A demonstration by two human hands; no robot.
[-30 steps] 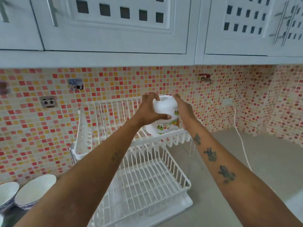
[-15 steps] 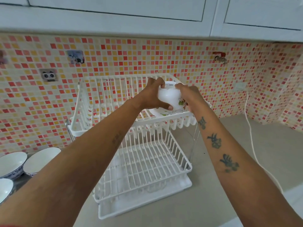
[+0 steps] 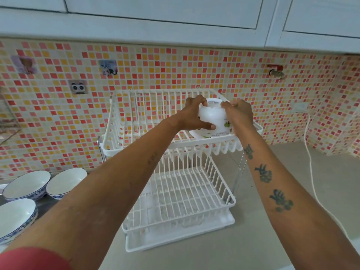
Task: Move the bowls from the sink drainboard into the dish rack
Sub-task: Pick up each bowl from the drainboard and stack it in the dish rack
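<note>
Both bare forearms outstretched toward frame centre, left hand [image 3: 191, 115] and right hand [image 3: 238, 115] cupped inward, fingers curled, facing each other.

Bright, even daylight, soft shadows; wide-angle bend at frame edges, cabinets [image 3: 175, 14] curve; slight blur, white bowl [image 3: 211, 117] overexposed, glary

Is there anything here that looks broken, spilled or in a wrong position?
Nothing stands out. Both hands, left hand and right hand, hold a white bowl upside down over the upper tier of the dish rack. Three bowls sit upright at left, unspilled.
</note>
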